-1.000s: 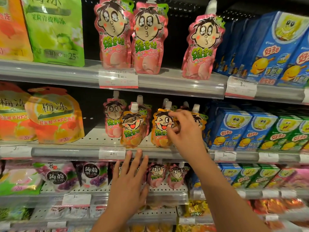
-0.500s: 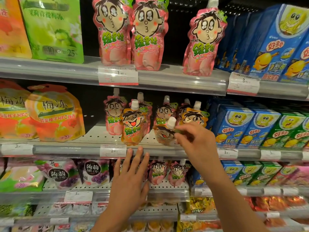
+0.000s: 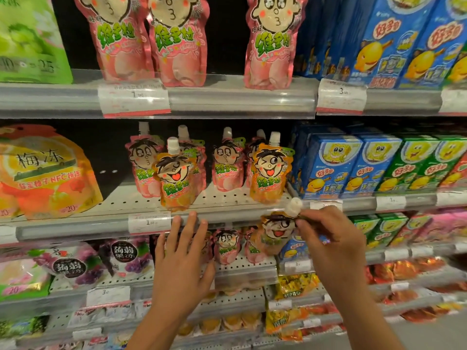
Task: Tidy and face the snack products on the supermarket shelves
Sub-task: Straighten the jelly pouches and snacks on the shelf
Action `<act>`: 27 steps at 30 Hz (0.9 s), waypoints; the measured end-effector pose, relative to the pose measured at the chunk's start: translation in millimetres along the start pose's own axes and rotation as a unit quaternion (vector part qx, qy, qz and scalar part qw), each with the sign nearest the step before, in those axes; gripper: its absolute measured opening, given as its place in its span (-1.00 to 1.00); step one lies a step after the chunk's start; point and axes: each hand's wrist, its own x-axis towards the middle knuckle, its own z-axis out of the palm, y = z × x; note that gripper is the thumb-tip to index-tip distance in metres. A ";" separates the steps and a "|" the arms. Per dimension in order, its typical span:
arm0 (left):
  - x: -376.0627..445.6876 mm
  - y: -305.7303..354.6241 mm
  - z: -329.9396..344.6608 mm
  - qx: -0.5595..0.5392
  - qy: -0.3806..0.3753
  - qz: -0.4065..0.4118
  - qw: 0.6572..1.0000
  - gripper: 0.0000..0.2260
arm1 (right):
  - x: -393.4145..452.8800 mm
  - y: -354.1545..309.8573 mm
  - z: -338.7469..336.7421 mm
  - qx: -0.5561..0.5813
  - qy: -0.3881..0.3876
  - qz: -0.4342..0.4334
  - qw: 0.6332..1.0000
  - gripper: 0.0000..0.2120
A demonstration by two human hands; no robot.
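Note:
My right hand (image 3: 331,238) pinches an orange jelly pouch (image 3: 275,233) by its top, just under the white cap, and holds it in the air in front of the middle shelf's rail (image 3: 227,218). My left hand (image 3: 182,263) is raised with fingers spread, its fingertips near that rail, holding nothing. On the middle shelf stand two orange pouches (image 3: 175,178) (image 3: 270,173) in front of several pink pouches (image 3: 227,162). Pink pouches (image 3: 174,44) also line the top shelf.
Blue and green cartons (image 3: 353,168) fill the shelves to the right. Large orange jelly bags (image 3: 48,173) stand at the left, a green bag (image 3: 27,39) above them. Lower shelves hold purple bags (image 3: 126,256), small pink pouches (image 3: 227,246) and yellow packs (image 3: 295,284).
My right hand took an orange pouch from the middle shelf and drew it down and toward me, off the shelf. The left hand stayed by the rail.

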 end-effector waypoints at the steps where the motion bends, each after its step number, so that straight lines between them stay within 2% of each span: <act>1: -1.6 3.2 -0.4 -0.047 0.018 -0.007 0.999 -0.37 | -7.8 8.8 -3.5 -0.014 -0.013 0.002 1.000 -0.82; 4: -11.1 22.3 5.3 -0.143 0.035 -0.004 0.989 -0.51 | -31.8 30.2 -14.6 -0.060 -0.040 0.004 0.997 -0.87; 6: -12.7 38.8 10.1 -0.158 -0.024 -0.021 0.987 -0.50 | -45.6 37.3 -19.5 -0.110 -0.040 -0.010 0.993 -0.86; 8: -6.1 49.6 17.1 -0.180 -0.106 -0.083 0.974 -0.41 | -52.7 38.4 -24.7 -0.145 -0.030 -0.033 0.988 -0.86; 10: 6.0 57.6 25.5 -0.215 -0.135 -0.133 0.958 -0.31 | -54.7 38.6 -33.0 -0.146 -0.014 -0.042 0.988 -0.80; 13: 24.8 64.4 37.7 -0.228 -0.146 -0.179 0.946 -0.37 | -56.7 39.3 -46.7 -0.135 0.001 -0.028 0.990 -0.85; 16: 46.8 67.6 45.9 -0.164 -0.155 -0.196 0.954 -0.65 | -65.6 44.3 -56.4 -0.125 -0.007 -0.028 0.992 -0.90; 19: 66.7 69.0 48.1 -0.141 -0.158 -0.229 0.950 -0.80 | -73.5 50.4 -60.4 -0.105 -0.016 -0.027 0.994 -0.72; 23: 74.5 69.4 48.8 -0.133 -0.151 -0.269 0.942 -0.75 | -77.1 51.4 -62.8 -0.102 -0.027 -0.033 0.994 -0.66; 27: 70.6 66.9 55.7 -0.141 -0.120 -0.272 0.944 -0.74 | -78.2 48.4 -61.1 -0.107 -0.040 -0.027 0.993 -0.80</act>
